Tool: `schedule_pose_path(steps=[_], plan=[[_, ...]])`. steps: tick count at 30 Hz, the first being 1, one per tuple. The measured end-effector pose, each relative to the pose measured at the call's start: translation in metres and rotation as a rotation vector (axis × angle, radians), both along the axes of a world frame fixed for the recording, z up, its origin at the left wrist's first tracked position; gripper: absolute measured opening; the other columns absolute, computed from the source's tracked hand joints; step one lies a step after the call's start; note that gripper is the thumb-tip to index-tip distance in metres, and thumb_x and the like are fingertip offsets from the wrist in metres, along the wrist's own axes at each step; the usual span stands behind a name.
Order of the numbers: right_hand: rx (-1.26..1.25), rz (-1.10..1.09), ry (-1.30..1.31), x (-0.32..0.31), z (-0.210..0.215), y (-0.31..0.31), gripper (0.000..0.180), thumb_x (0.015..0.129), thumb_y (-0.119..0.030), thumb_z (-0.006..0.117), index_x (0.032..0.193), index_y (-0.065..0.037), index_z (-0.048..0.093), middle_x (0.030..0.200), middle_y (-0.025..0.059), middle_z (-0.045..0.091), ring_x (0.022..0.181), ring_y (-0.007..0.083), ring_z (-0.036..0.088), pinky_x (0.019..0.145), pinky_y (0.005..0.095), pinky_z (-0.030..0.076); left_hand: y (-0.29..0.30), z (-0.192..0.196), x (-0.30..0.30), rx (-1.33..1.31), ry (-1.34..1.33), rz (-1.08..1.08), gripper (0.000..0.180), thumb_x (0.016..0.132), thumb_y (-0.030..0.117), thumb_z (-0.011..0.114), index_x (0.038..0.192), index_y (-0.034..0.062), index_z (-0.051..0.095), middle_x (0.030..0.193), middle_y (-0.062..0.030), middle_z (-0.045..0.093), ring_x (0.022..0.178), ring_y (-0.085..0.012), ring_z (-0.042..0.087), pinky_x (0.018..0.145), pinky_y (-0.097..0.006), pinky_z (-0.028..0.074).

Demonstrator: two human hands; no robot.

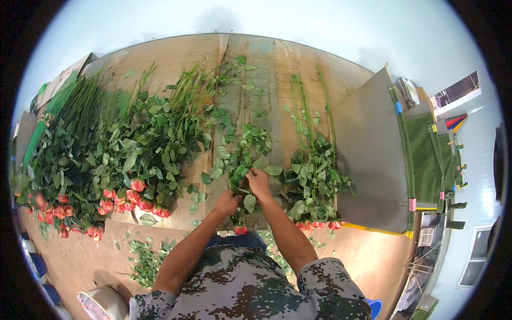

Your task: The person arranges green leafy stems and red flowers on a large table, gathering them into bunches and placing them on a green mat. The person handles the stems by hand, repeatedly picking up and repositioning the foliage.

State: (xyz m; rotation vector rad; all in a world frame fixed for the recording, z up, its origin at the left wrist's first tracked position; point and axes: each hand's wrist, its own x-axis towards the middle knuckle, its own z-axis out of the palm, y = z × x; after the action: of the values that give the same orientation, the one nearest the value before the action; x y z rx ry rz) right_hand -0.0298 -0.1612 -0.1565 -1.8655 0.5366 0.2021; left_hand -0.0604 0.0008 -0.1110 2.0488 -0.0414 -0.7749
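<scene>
Right in at the middle of the surface (306, 56), with both hands deep in green! Gripping a leafy rose (240, 230) here, laid bloom-first toward the near edge, just in front of the camouflage shirt (234, 282). With the left hand (228, 203), grasping the lower foliage, fingers curled in, a little above the red-pink bloom. With the right hand (258, 182), slightly higher and across, closed on the greenery; hard to tell stem from leaf under those fingertips.

Now out to the left: on to a thick bunch of roses (137, 185), with blooms lined up near the edge and stems pointing away. Beyond that, to another big pile of roses (64, 154), right beside green netting (55, 105). Over to the right, just past the right hand, to a smaller group of roses (314, 181), lying the same way, next to a bare grey board (368, 160). And down below, to leafy clippings (152, 261) scattered over the floor (90, 253), near a round pale bin (114, 293).
</scene>
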Motion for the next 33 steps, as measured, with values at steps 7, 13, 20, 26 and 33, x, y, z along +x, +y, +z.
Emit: schedule_pose_path(steps=[7, 13, 20, 26, 33], plan=[[0.452, -0.277, -0.082, -0.004, 0.048, 0.015, 0.035, 0.093, -0.028, 0.057, 0.113, 0.0, 0.058, 0.095, 0.0123, 0.065, 0.086, 0.0196, 0.063, 0.071, 0.0359, 0.051, 0.062, 0.066, 0.009, -0.034, -0.089, 0.069, 0.03, 0.086, 0.024, 0.059, 0.104, -0.0002, 0.062, 0.091, -0.0177, 0.065, 0.083, -0.0282, 0.06, 0.072, -0.039, 0.047], [0.669, -0.035, -0.028, 0.031, 0.063, 0.089, 0.039, 0.095, -0.021, 0.053, 0.124, 0.004, 0.048, 0.121, 0.0169, 0.055, 0.104, 0.0232, 0.059, 0.09, 0.0388, 0.052, 0.236, 0.132, 0.041, -0.065, -0.351, 0.348, 0.032, 0.085, 0.022, 0.06, 0.108, 0.0006, 0.063, 0.085, -0.014, 0.066, 0.075, -0.0198, 0.061, 0.067, -0.035, 0.048], [0.713, -0.044, 0.11, 0.105, 0.011, 0.197, 0.026, 0.097, -0.016, 0.046, 0.116, 0.002, 0.052, 0.102, 0.0114, 0.061, 0.089, 0.0214, 0.06, 0.075, 0.0319, 0.049, 0.299, 0.186, 0.081, 0.954, -0.823, 0.291, 0.036, 0.087, 0.026, 0.059, 0.116, 0.0048, 0.057, 0.108, -0.0181, 0.06, 0.1, -0.036, 0.056, 0.086, -0.045, 0.045], [0.818, 0.046, 0.344, 0.111, 0.015, 0.201, 0.069, 0.092, -0.041, 0.055, 0.144, -0.006, 0.028, 0.147, 0.0152, 0.03, 0.131, 0.0322, 0.033, 0.106, 0.0459, 0.028, 0.216, 0.132, 0.078, 0.349, -0.588, 0.094, 0.04, 0.083, 0.021, 0.063, 0.118, 0.0024, 0.056, 0.115, -0.0193, 0.058, 0.103, -0.0361, 0.056, 0.09, -0.043, 0.045], [0.843, 0.024, 0.259, 0.097, 0.004, 0.182, 0.073, 0.087, -0.046, 0.059, 0.142, -0.006, 0.034, 0.146, 0.0147, 0.034, 0.131, 0.0305, 0.035, 0.104, 0.0467, 0.029, 0.167, 0.101, 0.093, 0.613, -0.297, 0.08, 0.07, 0.075, 0.025, 0.067, 0.131, 0.0015, 0.033, 0.12, -0.0223, 0.047, 0.099, -0.0413, 0.057, 0.082, -0.048, 0.049]])
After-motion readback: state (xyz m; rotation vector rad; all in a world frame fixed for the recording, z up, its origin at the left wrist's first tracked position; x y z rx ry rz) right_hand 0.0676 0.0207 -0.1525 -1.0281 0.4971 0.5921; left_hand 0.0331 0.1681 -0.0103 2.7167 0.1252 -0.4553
